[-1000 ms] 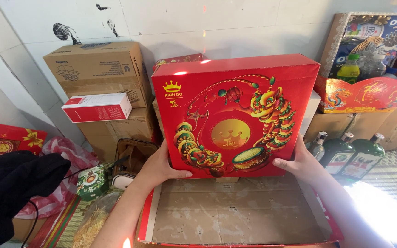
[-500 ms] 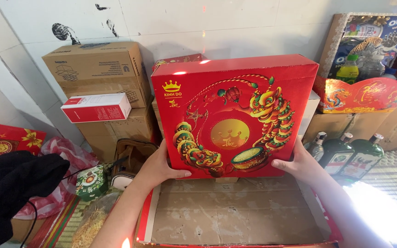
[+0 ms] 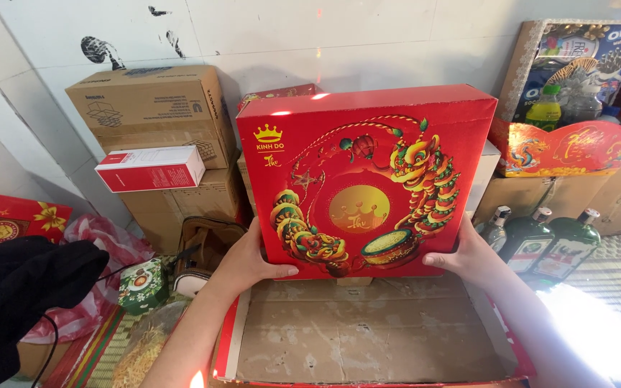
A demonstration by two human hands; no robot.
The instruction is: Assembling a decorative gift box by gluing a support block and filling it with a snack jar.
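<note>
Gripping the red gift box [image 3: 364, 179] upright with left hand [image 3: 249, 262] and right hand [image 3: 468, 255], fingers clamped on its lower corners, calls for even pressure above the open carton [image 3: 368, 338] beneath.

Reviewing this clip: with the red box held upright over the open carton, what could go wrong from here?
The red box is gripped only at its lower corners by the left hand and right hand, so it may tip forward or slip. Swinging right, it might knock the green bottles standing close by.
</note>
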